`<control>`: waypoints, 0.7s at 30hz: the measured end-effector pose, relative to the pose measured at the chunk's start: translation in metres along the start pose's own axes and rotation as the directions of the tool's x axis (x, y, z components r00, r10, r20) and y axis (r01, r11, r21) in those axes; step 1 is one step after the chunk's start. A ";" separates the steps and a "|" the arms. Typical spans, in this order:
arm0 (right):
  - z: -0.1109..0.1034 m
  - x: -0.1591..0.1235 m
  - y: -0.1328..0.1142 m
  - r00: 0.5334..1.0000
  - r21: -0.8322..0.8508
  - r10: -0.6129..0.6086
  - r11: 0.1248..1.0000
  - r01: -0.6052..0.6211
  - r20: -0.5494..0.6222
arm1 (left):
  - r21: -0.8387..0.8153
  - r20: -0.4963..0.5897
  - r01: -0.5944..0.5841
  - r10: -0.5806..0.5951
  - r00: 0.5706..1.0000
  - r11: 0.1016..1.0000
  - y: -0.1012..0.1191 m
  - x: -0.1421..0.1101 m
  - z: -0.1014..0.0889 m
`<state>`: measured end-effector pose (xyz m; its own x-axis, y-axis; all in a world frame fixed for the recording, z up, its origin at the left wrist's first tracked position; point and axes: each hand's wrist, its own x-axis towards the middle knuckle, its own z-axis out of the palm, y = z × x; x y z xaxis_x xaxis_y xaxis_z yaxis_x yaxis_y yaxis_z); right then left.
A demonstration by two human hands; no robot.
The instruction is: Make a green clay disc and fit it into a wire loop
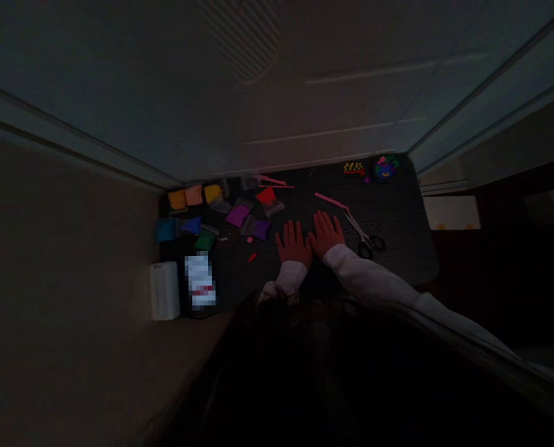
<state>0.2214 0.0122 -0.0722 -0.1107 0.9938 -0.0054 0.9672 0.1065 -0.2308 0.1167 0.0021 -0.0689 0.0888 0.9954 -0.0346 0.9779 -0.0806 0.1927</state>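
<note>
Both my hands lie palm down on a dark table (398, 248), side by side near its middle. My left hand (294, 245) is flat with its fingers spread. Close beside it, my right hand (327, 234) also rests flat, fingers stretched out, and the thumbs nearly meet. Neither hand holds anything. Scissors (361, 234) with black handles lie slightly apart to the right of my right hand. A pink stick-like tool (331, 201) is just beyond that hand. Left of my left hand are a bag of purple material (261, 229), a small pink piece (249, 239) and a red piece (252, 257).
Several colourful bags, among them a red one (268, 197) and a green one (205, 241), cover the table's left part. A lit phone-like screen (200, 280) and a white box-like object (164, 290) are at the near left. A multicoloured round object (384, 169) sits at the far right.
</note>
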 end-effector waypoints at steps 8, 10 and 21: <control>0.004 0.041 0.008 1.000 -0.004 0.029 1.000 -0.029 -0.011 | -0.019 -0.021 0.012 -0.012 1.000 1.000 -0.002 0.037 -0.001; 0.003 0.032 0.006 0.999 -0.005 0.032 0.999 -0.032 -0.004 | -0.027 -0.011 0.011 -0.011 1.000 1.000 -0.001 0.029 -0.003; 0.003 0.029 0.003 1.000 -0.014 0.004 1.000 -0.004 0.016 | -0.037 0.024 0.015 -0.014 1.000 0.999 -0.002 0.024 -0.004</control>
<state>0.2202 0.0412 -0.0757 -0.1102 0.9937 -0.0223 0.9706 0.1028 -0.2176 0.1163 0.0268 -0.0661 0.0792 0.9950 -0.0609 0.9716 -0.0634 0.2278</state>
